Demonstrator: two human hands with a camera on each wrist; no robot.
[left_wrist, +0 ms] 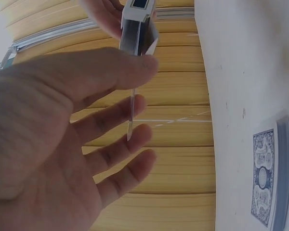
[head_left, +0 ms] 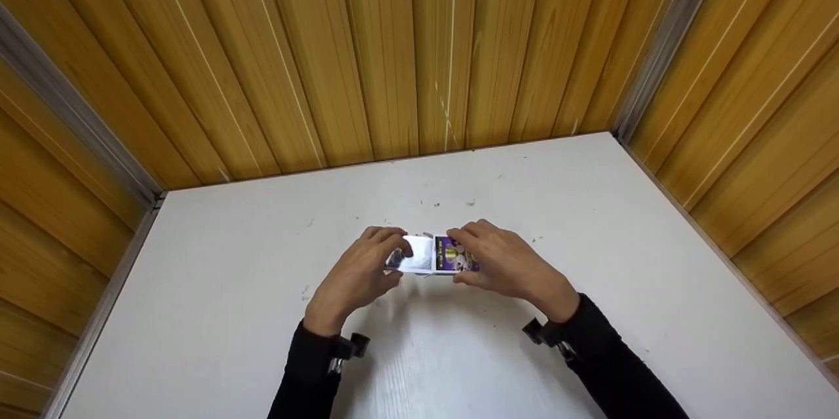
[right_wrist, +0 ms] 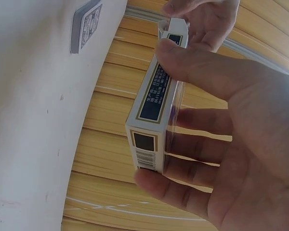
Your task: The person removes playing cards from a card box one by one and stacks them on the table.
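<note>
One black sleeve (head_left: 305,366) is entering the head view at the bottom edge, left of centre, and the bare left hand (head_left: 357,268) above it is pinching a thin, glossy, pale flat piece (head_left: 418,253) by its left end. Just right of that, at lower centre, a small white cardboard box with a purple picture face (head_left: 449,255) is lying between both hands, its opened end facing left. On its right, the bare right hand (head_left: 511,261) is gripping the box, fingers over the upper edge and thumb along the lower one. All this is showing over a white tabletop (head_left: 216,340), with a yellow-brown panelled wall (head_left: 387,45) filling the top.

The left wrist view is turning the flat piece edge-on, its thin rim (left_wrist: 131,118) running down mid-frame from behind the thumb; whether it is joining the box, I cannot tell. Only the wrist views are showing a blue-and-white patterned card stack (left_wrist: 267,178), resting on the tabletop at lower right there and at upper left in the right wrist view. That last view alone is revealing the dark-blue, gold-framed printed side panel (right_wrist: 154,98) under the right thumb and a barcode (right_wrist: 146,159) at lower centre.
</note>
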